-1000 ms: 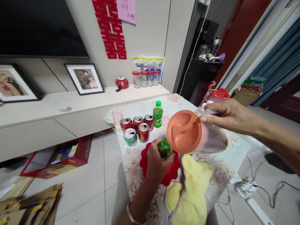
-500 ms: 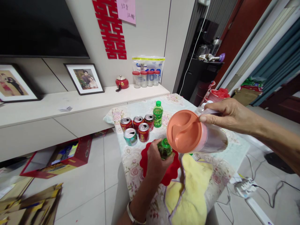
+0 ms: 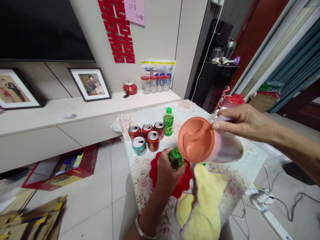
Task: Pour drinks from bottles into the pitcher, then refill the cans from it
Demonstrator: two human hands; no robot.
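My left hand (image 3: 166,171) is wrapped round a green plastic bottle (image 3: 176,160), which stands on a red scalloped mat (image 3: 184,183). The bottle's neck lies close to the rim of a tilted pitcher (image 3: 225,148) with an orange lid (image 3: 196,140). By its handle, my right hand (image 3: 237,121) grips the pitcher, tipped with its lid toward the bottle. Brownish liquid shows through its clear wall. Whether liquid is flowing into the bottle's mouth I cannot tell. A yellow cloth (image 3: 207,203) lies crumpled on the near side of the mat.
Several opened drink cans (image 3: 153,141) and a capped green bottle (image 3: 168,122) stand beyond the mat on the flowered tablecloth (image 3: 142,183). Behind is a white cabinet (image 3: 112,108) with lidded glass jars (image 3: 153,84). A power strip (image 3: 276,225) and cables lie on the floor at right.
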